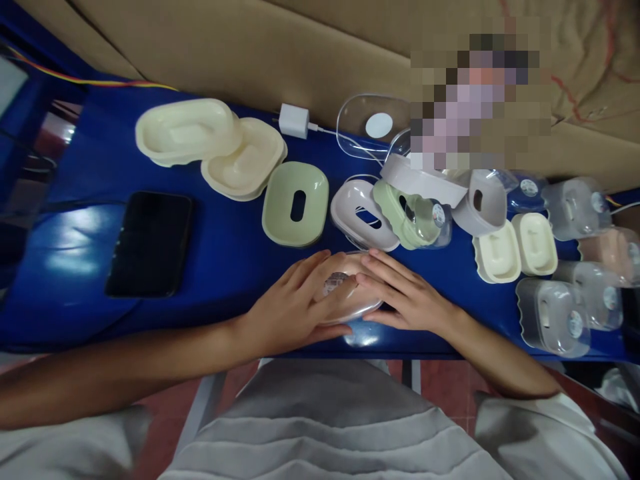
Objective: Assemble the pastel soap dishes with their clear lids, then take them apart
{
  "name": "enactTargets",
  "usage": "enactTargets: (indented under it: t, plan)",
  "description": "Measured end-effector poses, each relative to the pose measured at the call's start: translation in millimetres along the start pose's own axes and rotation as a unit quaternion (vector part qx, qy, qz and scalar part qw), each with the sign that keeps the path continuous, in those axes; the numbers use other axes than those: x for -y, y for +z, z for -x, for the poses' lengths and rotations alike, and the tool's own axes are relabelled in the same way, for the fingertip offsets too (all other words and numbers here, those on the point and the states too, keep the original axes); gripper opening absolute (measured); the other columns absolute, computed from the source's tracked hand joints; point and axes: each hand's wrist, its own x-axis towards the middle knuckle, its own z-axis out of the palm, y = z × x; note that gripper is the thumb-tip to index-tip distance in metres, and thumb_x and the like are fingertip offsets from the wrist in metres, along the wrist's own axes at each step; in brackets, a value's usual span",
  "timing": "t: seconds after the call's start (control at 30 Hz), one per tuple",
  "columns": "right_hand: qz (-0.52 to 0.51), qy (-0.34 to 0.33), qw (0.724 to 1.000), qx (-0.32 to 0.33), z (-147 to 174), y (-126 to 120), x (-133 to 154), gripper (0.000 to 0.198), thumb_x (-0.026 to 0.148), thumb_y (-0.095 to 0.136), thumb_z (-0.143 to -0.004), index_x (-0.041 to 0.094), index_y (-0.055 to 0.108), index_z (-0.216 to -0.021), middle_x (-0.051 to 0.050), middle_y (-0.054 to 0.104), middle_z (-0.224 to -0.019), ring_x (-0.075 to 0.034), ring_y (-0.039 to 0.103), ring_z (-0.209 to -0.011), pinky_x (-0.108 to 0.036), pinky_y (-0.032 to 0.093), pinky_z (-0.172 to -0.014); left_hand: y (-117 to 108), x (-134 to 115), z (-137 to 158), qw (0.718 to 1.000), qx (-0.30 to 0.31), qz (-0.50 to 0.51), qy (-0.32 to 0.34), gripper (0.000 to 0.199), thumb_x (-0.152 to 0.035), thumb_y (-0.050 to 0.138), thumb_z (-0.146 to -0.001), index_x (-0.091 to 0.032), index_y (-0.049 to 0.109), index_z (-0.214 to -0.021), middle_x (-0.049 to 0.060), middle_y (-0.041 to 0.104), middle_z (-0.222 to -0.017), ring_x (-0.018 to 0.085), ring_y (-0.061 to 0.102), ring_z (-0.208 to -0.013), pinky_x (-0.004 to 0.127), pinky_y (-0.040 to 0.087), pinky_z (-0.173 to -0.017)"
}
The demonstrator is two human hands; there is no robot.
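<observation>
A pinkish soap dish (pixel 353 308) with a clear cover and a printed label lies on the blue table in front of me. My left hand (pixel 300 301) grips it from the left, fingers across the top and thumb along the near edge. From the right, my right hand (pixel 413 298) holds the same dish, its fingertips on the cover close to my left fingers. Just beyond the hands are a green slotted dish (pixel 277 207), a pale lilac slotted dish (pixel 343 207) and another green dish (pixel 393 207) with a clear part against it.
Cream trays (pixel 170 143) overlap at the back left, near a white charger (pixel 294 121). A black phone (pixel 150 245) lies at left. Clear covers (pixel 350 127) stand at the back. Several covered dishes (pixel 553 317) and cream dishes (pixel 503 253) fill the right side.
</observation>
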Motion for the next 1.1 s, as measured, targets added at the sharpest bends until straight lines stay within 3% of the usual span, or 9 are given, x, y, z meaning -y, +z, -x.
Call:
enactTargets:
  t: [0.17, 0.37, 0.57, 0.7, 0.8, 0.9, 1.1]
  plan:
    - [0.023, 0.000, 1.000, 0.004, 1, -4, 0, 0.095, 0.043, 0.075, -0.103, 0.015, 0.021, -0.176, -0.019, 0.050, -0.169, -0.033, 0.037, -0.164, -0.052, 0.050, -0.129, -5, -3, -2, 0.999, 0.010, -0.042, -0.008, 0.067, -0.050, 0.071, -0.104, -0.022, 0.049, -0.160, 0.021, 0.062, -0.155, 0.040, 0.063, -0.141, 0.050, 0.058, -0.107]
    - [0.048, -0.004, 0.999, -0.006, 5, -6, 1, 0.098, 0.045, 0.080, -0.098, 0.014, 0.027, -0.175, -0.017, 0.053, -0.166, -0.032, 0.042, -0.161, -0.048, 0.053, -0.127, -6, -2, -1, 0.999, 0.008, -0.045, 0.003, 0.068, -0.049, 0.074, -0.102, -0.022, 0.050, -0.160, 0.021, 0.061, -0.156, 0.041, 0.063, -0.141, 0.049, 0.057, -0.107]
    - [0.023, 0.009, 1.000, 0.008, 4, -4, -3, 0.102, 0.042, 0.081, -0.097, 0.021, 0.021, -0.177, -0.015, 0.052, -0.168, -0.031, 0.042, -0.162, -0.050, 0.051, -0.128, -1, 0, 2, 1.000, 0.009, -0.005, -0.013, 0.076, -0.046, 0.079, -0.099, -0.024, 0.046, -0.163, 0.022, 0.056, -0.161, 0.042, 0.056, -0.148, 0.054, 0.055, -0.113]
    - [0.021, 0.010, 0.999, 0.026, 2, 1, -5, 0.100, 0.046, 0.076, -0.101, 0.021, 0.018, -0.178, -0.021, 0.042, -0.174, -0.034, 0.037, -0.165, -0.054, 0.049, -0.128, 1, 9, 1, 0.998, 0.012, 0.061, 0.027, 0.069, -0.033, 0.079, -0.097, -0.025, 0.048, -0.159, 0.022, 0.057, -0.159, 0.039, 0.057, -0.146, 0.057, 0.056, -0.114]
    - [0.017, -0.007, 0.999, 0.029, 1, 1, 1, 0.094, 0.048, 0.075, -0.101, 0.014, 0.028, -0.175, -0.025, 0.046, -0.170, -0.035, 0.040, -0.163, -0.053, 0.049, -0.128, 0, 16, 1, 0.988, -0.005, 0.136, 0.071, 0.055, -0.028, 0.073, -0.100, -0.028, 0.055, -0.151, 0.017, 0.059, -0.158, 0.035, 0.058, -0.146, 0.055, 0.058, -0.113]
    - [0.033, 0.000, 0.999, 0.033, 2, -2, 11, 0.082, 0.051, 0.072, -0.103, 0.015, 0.041, -0.169, -0.024, 0.051, -0.165, -0.035, 0.044, -0.160, -0.054, 0.049, -0.126, -1, 18, 3, 0.980, -0.027, 0.184, 0.078, 0.054, -0.032, 0.077, -0.098, -0.030, 0.059, -0.149, 0.015, 0.060, -0.159, 0.034, 0.058, -0.148, 0.054, 0.057, -0.115]
    - [0.052, 0.010, 0.998, 0.026, 1, 2, 12, 0.075, 0.054, 0.070, -0.103, 0.016, 0.049, -0.164, -0.025, 0.053, -0.163, -0.035, 0.049, -0.155, -0.055, 0.049, -0.120, -1, 16, -4, 0.984, -0.038, 0.144, 0.098, 0.066, -0.027, 0.081, -0.093, -0.025, 0.053, -0.153, 0.020, 0.058, -0.160, 0.036, 0.057, -0.149, 0.056, 0.054, -0.119]
